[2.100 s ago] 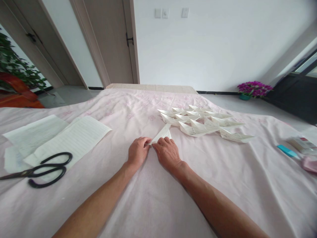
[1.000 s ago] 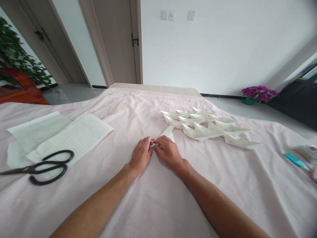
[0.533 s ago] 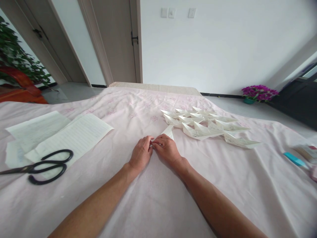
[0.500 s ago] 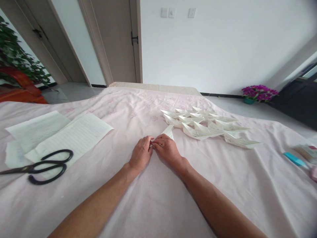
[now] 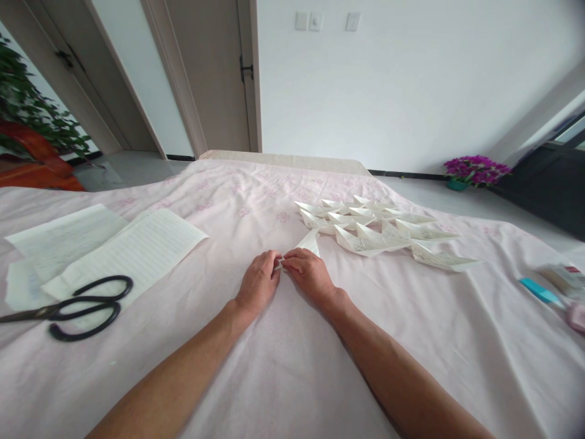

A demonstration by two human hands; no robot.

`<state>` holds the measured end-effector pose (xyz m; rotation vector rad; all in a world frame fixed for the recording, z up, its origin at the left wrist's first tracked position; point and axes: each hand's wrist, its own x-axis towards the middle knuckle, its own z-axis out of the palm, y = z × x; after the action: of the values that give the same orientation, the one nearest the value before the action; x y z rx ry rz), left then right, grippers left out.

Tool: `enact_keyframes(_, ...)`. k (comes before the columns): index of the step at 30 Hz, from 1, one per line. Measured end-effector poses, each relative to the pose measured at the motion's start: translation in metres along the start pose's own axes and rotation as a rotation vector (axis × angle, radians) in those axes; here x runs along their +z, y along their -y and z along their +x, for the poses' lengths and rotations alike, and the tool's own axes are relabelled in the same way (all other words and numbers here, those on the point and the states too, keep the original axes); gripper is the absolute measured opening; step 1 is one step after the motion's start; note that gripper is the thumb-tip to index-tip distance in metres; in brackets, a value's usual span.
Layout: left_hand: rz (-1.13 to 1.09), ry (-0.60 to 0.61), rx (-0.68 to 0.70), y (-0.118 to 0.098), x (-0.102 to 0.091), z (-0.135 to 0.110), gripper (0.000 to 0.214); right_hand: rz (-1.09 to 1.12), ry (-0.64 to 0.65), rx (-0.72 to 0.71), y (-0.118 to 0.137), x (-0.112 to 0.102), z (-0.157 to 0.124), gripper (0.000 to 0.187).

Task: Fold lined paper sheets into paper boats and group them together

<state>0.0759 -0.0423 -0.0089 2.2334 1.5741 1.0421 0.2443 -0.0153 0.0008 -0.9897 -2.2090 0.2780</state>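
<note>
Cream folded paper (image 5: 309,242), creased to a narrow point, lies at the middle of the pink sheet (image 5: 292,366) — we pinch its near end with both hands. Our left hand (image 5: 258,281) and right hand (image 5: 308,274) meet fingertip to fingertip, each grip closed tight on the folded paper. Its far tip points toward the paper boats (image 5: 379,231). Those boats sit in a close cluster just beyond and to the right of our right hand, touching one another. Well to the left, black scissors (image 5: 77,305) rest partly on the lined sheets (image 5: 132,253), which are spread flat on the pink sheet. Near the right edge lies a blue item (image 5: 535,289) — we cannot tell what it is. Purple flowers (image 5: 473,167) stand on the floor by the white wall.
</note>
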Motion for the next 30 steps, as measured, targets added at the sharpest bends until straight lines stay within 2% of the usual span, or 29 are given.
enact_keyframes(9, -0.004, 0.014, -0.013, 0.000, -0.001, 0.001, 0.019, -0.013, 0.018, 0.007, 0.005, -0.003, -0.001, 0.015)
enact_keyframes(15, -0.025, -0.005, -0.008, 0.001, 0.000, 0.000, 0.023, -0.012, 0.027, 0.068, 0.009, -0.002, 0.003, 0.018)
enact_keyframes(24, -0.019, -0.001, -0.015, 0.001, -0.001, 0.000, 0.024, -0.061, 0.044, -0.026, 0.002, 0.000, 0.002, 0.018)
enact_keyframes(30, -0.036, -0.006, -0.023, 0.001, -0.001, 0.001, 0.025, -0.100, 0.051, -0.018, 0.000, -0.001, 0.000, 0.022)
